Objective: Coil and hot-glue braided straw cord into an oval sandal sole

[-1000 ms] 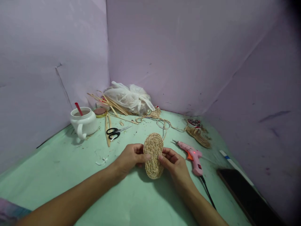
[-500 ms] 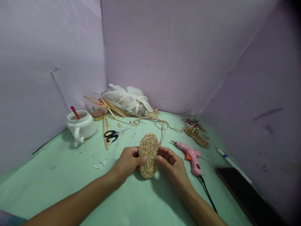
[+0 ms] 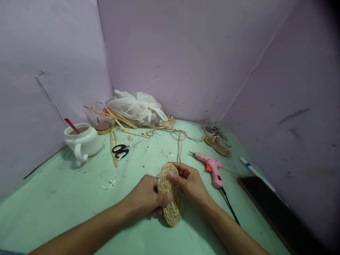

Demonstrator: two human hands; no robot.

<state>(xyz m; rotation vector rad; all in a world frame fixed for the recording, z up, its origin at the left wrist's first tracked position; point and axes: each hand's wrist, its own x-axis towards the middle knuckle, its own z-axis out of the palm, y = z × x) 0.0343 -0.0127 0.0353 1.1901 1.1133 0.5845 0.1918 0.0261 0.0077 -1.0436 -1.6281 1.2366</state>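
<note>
A small sole-shaped piece of coiled, braided straw [image 3: 167,182] is held between both hands above the green tabletop, tilted. My left hand [image 3: 148,194] grips its left edge, thumb across the front and fingers behind. My right hand [image 3: 187,179] pinches its upper right side, thumb on the front face and fingers mostly hidden behind. A thin braided cord [image 3: 180,150] runs from behind the piece back across the table. To the right of my right hand lies a pink glue gun [image 3: 211,166] with a lit red light.
Black-handled scissors [image 3: 122,150] and a white mug [image 3: 83,141] with a red stick stand left. Behind are straw strips [image 3: 122,118] and a white plastic bag [image 3: 138,106]. At right lie a brown woven sole [image 3: 217,146] and a dark flat object [image 3: 276,212].
The straw sole has moved lower, nearer to me, and tilted so its edge shows. My right thumb has shifted up onto its front face. The camera view has shifted slightly.
</note>
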